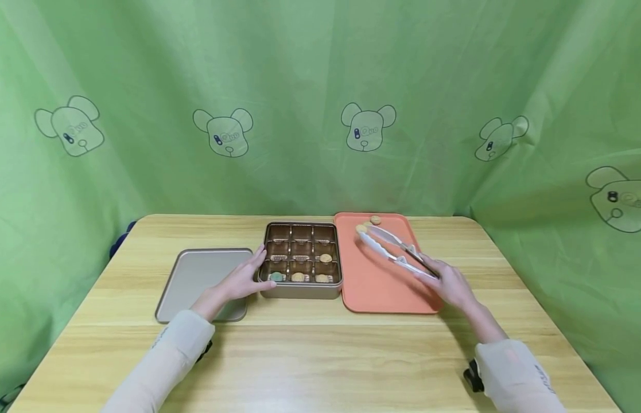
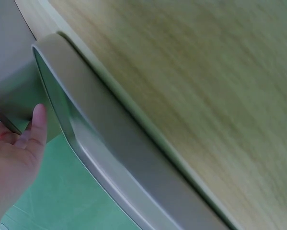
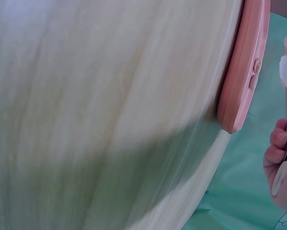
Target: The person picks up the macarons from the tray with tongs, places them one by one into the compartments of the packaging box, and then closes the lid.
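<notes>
My right hand (image 1: 449, 282) grips a pair of metal tongs (image 1: 376, 246) over the orange tray (image 1: 372, 287). The tongs' tips are at a round tan cookie (image 1: 361, 228) near the tray's back left; whether they pinch it I cannot tell. Another cookie (image 1: 375, 219) lies by the back rim. My left hand (image 1: 241, 279) rests against the left side of a brown divided tin (image 1: 299, 291), fingers extended and thumb at the front. In its front row sit a green cookie (image 1: 276, 276) and two tan ones; another tan cookie (image 1: 326, 258) sits one row back, at the right.
A flat grey-brown lid (image 1: 201, 281) lies left of the tin, partly beneath my left forearm. The tray stands right beside the tin. Green curtains (image 1: 299, 172) enclose the wooden table (image 1: 299, 355) at the back and sides.
</notes>
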Demonstrator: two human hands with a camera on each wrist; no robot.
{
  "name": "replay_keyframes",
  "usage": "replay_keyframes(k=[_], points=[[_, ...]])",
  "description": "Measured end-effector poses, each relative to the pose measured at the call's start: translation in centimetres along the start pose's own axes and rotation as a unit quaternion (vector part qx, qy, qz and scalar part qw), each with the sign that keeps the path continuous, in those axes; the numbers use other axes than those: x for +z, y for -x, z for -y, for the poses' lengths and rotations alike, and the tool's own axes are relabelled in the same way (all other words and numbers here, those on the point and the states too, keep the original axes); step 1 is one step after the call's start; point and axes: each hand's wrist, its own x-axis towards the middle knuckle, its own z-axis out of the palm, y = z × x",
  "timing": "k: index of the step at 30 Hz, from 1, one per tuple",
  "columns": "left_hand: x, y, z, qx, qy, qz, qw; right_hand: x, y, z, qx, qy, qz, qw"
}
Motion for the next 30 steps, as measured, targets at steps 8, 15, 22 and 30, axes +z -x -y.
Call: replay_keyframes(k=[8, 15, 22, 30], points=[[0.0, -0.1, 0.0, -0.004, -0.005, 0.005, 1.0000, 0.4, -0.2, 0.5, -0.043, -0.039, -0.001, 0.9983], [0.0, 0.0, -0.1, -0.004, -0.002, 0.003, 1.0000, 0.7, -0.6, 1.6, -0.061, -0.054, 0.009, 0.9966], [0.1, 0.0, 0.0, -0.003, 0.001, 0.002, 1.0000, 1.1, -0.8, 3.1, -0.080, -0.058, 0.021, 0.9949], [0.0, 0.0, -0.1, -0.004, 0.000, 0.001, 1.0000, 1.8, -1.4, 4.9, -0.108, -0.062, 0.032, 0.9917]])
